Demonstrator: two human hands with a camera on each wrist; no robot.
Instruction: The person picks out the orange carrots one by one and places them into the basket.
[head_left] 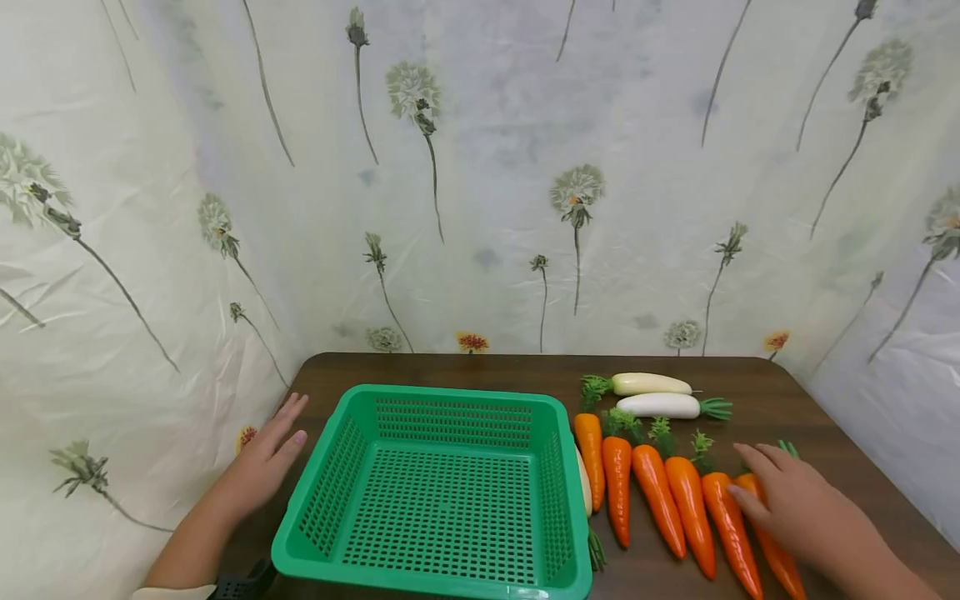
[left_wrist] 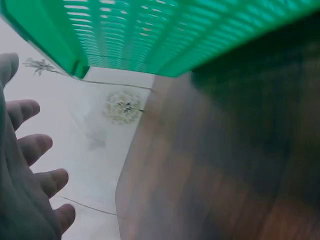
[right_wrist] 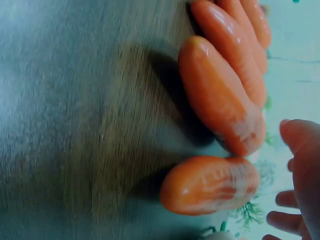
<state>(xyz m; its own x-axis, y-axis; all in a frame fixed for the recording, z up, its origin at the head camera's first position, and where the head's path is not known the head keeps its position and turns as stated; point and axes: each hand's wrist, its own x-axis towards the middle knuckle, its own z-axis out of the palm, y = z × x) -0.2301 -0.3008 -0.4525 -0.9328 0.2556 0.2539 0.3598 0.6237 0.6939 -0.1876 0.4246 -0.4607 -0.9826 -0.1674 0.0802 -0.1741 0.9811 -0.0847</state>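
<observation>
Left hand [head_left: 258, 468]: fingers extended, beside green latticed plastic basket [head_left: 450, 395]. Right of it: glossy, tapering carrots [head_left: 658, 498], fanned on wood-grain table [head_left: 480, 371]; two smooth pale radishes [head_left: 658, 406] behind. Right hand [head_left: 806, 510]: fingers loosely extended over rightmost carrots; contact unclear.

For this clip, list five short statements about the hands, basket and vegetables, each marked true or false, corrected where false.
1. Six carrots lie on the table. True.
2. The left hand grips the green basket. False: that hand holds nothing, left of the basket.
3. The right hand is near the rightmost carrot. True.
4. The carrots are inside the basket. False: they lie to its right.
5. The back radishes have leaves at opposite ends. True.
</observation>
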